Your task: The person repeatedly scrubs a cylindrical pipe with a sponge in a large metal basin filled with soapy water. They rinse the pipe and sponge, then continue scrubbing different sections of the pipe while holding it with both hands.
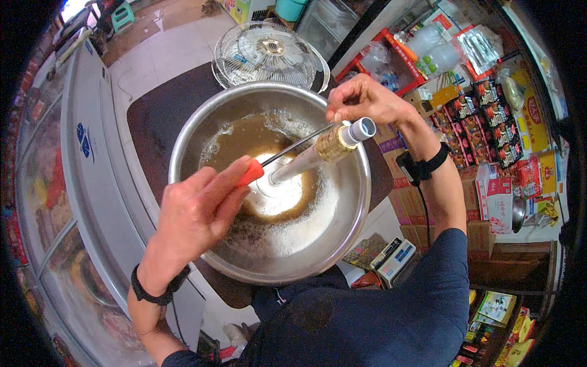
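Head view. Large stainless steel basin set on a dark brown tabletop, filled with murky brown water and foam along the far side. Left hand closed around the red handle of a screwdriver, its thin shaft running up and right toward the cylindrical part. Right hand pinching the upper end of that part, near its white collar; lower tip resting at the bright centre of the basin.

Risks, as judged: wet fingers and a wet handle, so a slip of the screwdriver tip toward the right hand likely if force is applied. Cylinder held at a slant by fingertips only; liable to twist or drop into the water. Basin overhanging the near table edge; a hard push could tip or slop it.

Not determinable: point where shaft meets cylinder, hidden by the right fingers. Glare at basin centre masks whatever lies beneath. Water too cloudy to show the bottom. Fan guard behind the basin partly cut off by the rim.
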The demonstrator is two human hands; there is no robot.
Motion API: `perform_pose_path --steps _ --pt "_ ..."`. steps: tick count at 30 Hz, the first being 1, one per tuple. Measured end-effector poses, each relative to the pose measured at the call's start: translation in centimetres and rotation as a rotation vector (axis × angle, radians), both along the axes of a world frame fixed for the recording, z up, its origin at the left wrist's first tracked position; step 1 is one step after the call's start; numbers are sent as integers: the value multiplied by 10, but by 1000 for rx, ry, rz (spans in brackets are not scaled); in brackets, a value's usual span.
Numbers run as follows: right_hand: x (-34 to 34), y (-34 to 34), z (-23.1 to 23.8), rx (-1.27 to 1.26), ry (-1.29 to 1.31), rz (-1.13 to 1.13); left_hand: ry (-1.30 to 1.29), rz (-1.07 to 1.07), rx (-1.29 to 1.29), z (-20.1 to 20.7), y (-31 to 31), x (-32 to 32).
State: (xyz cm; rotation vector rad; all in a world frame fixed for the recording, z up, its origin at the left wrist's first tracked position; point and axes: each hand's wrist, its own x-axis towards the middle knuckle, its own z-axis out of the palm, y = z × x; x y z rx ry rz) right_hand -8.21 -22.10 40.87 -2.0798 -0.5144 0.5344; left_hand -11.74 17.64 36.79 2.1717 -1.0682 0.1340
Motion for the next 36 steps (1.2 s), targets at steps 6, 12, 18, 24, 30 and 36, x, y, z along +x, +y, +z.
perform_pose_path --steps 6,12,18,24,30,36 --pt "0 -2 2 42 85 -75 74 30 -328 -1 -1 4" --pt "-1 0 -5 67 90 -82 -119 56 -193 -5 2 2" --pt "1 0 5 18 -13 -63 -6 9 -156 4 5 5" --pt "-10 8 -1 27 12 -52 208 -103 -241 -27 -10 5" --pt "-19 1 -26 102 49 -34 435 -129 -329 -49 -25 -1" --pt "-23 5 -67 130 -132 102 303 -177 -603 -28 -57 -11"
